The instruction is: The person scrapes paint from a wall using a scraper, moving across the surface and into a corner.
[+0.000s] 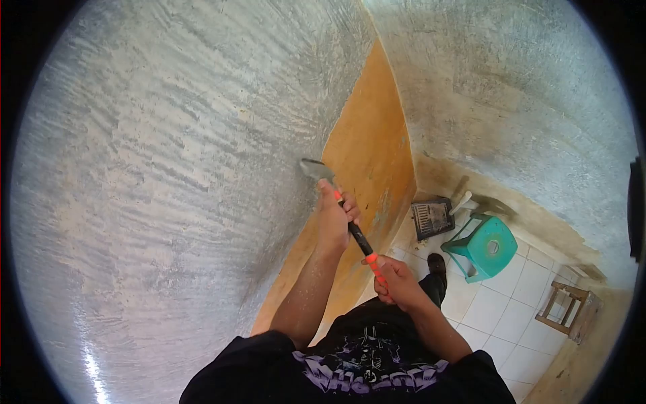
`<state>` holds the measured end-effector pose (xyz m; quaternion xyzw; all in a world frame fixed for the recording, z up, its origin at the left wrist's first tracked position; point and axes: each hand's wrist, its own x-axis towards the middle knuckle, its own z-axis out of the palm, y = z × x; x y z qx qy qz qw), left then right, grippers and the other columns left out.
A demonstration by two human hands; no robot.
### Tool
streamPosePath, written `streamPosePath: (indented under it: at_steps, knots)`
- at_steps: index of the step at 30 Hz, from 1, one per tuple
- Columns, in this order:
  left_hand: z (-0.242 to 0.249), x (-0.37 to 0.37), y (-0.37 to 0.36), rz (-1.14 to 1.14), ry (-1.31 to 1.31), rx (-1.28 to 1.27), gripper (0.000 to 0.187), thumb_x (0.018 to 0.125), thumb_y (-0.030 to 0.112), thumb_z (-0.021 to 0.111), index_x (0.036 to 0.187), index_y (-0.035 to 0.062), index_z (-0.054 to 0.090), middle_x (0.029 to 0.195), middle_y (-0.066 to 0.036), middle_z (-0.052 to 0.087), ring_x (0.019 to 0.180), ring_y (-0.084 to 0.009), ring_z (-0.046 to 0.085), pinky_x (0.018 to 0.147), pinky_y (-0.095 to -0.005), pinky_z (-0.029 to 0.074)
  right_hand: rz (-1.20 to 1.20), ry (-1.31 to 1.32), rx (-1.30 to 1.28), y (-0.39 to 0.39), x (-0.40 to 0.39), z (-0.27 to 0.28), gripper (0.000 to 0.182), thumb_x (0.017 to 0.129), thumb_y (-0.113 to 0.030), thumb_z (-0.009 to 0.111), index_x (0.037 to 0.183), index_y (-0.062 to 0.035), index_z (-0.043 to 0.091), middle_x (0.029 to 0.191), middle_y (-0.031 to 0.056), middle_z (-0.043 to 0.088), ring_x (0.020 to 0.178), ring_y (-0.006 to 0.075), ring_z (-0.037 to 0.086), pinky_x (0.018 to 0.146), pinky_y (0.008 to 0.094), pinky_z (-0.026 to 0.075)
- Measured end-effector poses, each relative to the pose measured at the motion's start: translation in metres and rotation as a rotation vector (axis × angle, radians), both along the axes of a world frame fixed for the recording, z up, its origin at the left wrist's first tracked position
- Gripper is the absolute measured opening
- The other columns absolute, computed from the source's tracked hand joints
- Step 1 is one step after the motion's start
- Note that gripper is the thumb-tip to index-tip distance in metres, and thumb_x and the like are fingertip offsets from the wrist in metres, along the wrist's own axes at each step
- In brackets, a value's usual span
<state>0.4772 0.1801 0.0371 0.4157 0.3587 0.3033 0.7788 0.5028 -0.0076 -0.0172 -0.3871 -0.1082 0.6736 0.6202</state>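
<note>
Both of my hands grip one hatchet-like tool (363,240) with a black and orange handle and a grey metal head. My left hand (332,219) is wrapped round the handle just below the head, its thumb laid along it. Lower down, my right hand (398,283) closes on the orange end of the handle. The head overlaps the grey, grooved part of the wall (202,148), close to its ragged border with a strip of orange-yellow paint (370,141). Pale dust specks my left forearm.
On the white tiled floor (484,313) to the right stands a green plastic stool (490,250). A black dustpan (432,218) with a pale handle lies in the corner by the wall. Farther right is a small wooden stool (570,311). My shoe (437,263) is near the green stool.
</note>
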Motion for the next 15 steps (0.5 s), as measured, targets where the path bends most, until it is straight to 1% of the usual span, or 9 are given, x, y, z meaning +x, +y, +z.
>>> streamPosePath:
  at_steps: [2,5,8,11,14,15]
  knots:
    - [-0.002,-0.01,-0.002,-0.014,0.008,0.012,0.047,0.101,0.059,0.031,0.093,0.0142,0.04,0.064,0.001,0.036,0.049,-0.0091,0.033,0.048,-0.0273,0.034,-0.023,0.027,-0.029,-0.003,-0.009,0.003,0.041,0.103,-0.043,0.046,0.121,-0.0083,0.056,0.056,-0.0026,0.037,0.042,0.0061,0.033,0.038,0.0223,0.027]
    - [0.001,-0.006,0.007,-0.048,0.006,0.019,0.047,0.101,0.06,0.031,0.093,0.014,0.039,0.064,0.001,0.037,0.049,-0.0095,0.034,0.048,-0.028,0.035,-0.031,0.007,-0.046,0.002,-0.009,0.001,0.041,0.103,-0.043,0.046,0.122,-0.0082,0.056,0.057,-0.0024,0.039,0.042,0.0062,0.032,0.038,0.0223,0.026]
    - [0.007,0.004,0.007,-0.038,-0.002,-0.005,0.047,0.101,0.06,0.031,0.092,0.0151,0.041,0.064,0.002,0.035,0.049,-0.0086,0.033,0.049,-0.0267,0.033,-0.033,-0.08,-0.008,0.007,0.008,0.006,0.044,0.105,-0.041,0.038,0.124,-0.0041,0.053,0.054,-0.0015,0.035,0.04,0.0076,0.031,0.038,0.0236,0.029]
    - [0.008,0.0,0.001,-0.042,0.009,-0.028,0.047,0.101,0.061,0.031,0.092,0.0158,0.042,0.064,0.003,0.035,0.049,-0.0082,0.032,0.05,-0.0263,0.033,-0.034,-0.092,-0.035,0.002,-0.001,0.014,0.043,0.105,-0.039,0.038,0.124,-0.0042,0.053,0.054,-0.0015,0.036,0.041,0.0074,0.032,0.038,0.0234,0.028]
    - [0.01,0.001,0.013,-0.087,0.001,-0.031,0.047,0.101,0.061,0.031,0.091,0.0159,0.042,0.063,0.003,0.034,0.049,-0.0083,0.032,0.05,-0.0263,0.033,-0.03,0.006,-0.009,0.004,-0.007,0.009,0.042,0.104,-0.043,0.041,0.119,-0.0063,0.055,0.054,-0.002,0.039,0.039,0.0062,0.033,0.037,0.0226,0.027]
    - [0.009,0.002,0.015,-0.106,-0.005,-0.042,0.047,0.101,0.061,0.031,0.091,0.0158,0.041,0.063,0.003,0.034,0.048,-0.0083,0.031,0.05,-0.0263,0.033,-0.041,-0.002,0.001,0.008,-0.003,0.011,0.042,0.104,-0.043,0.041,0.119,-0.0063,0.055,0.054,-0.0018,0.039,0.039,0.0063,0.032,0.036,0.0226,0.027]
